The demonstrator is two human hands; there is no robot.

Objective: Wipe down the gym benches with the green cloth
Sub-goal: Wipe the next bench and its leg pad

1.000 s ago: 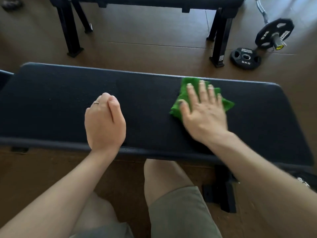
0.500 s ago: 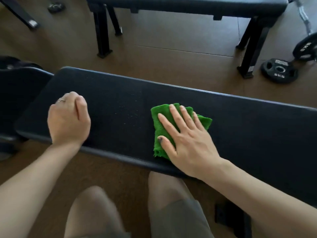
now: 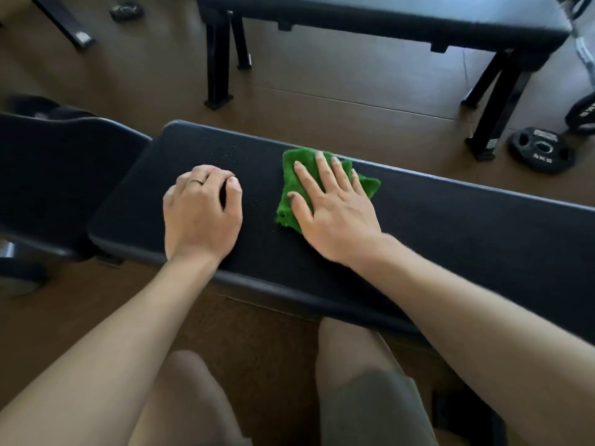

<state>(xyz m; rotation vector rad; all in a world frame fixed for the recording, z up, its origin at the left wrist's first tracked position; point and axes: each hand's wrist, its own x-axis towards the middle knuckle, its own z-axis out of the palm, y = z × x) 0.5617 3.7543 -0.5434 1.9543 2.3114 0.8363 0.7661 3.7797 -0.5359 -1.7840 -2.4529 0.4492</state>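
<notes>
Right hand flat on the green cloth, and the cloth sits bunched on the near bench, toward its far edge and left of the middle of what we can see. Here's the worry: nothing is gripping that cloth, it's only pinned under an open palm, so a quick push could let the hand skate over the top and leave the cloth behind, or roll it into a tighter wad that cleans only a narrow stripe. It's also close to the far edge, and a stroke running that way might shove it off onto the floor. The fingers are spread wide and lying straight, thumb out to the side, the whole hand pressing down and not closed around anything. Over to the left hand: loosely curled, fingertips tucked down onto the bench pad just beside the cloth, holding nothing, a ring on one finger, and my read is that it's bracing. Fine specks show on the pad between the two hands, so that patch looks unwiped. A second bench stands beyond, with a weight plate on the floor to its right
</notes>
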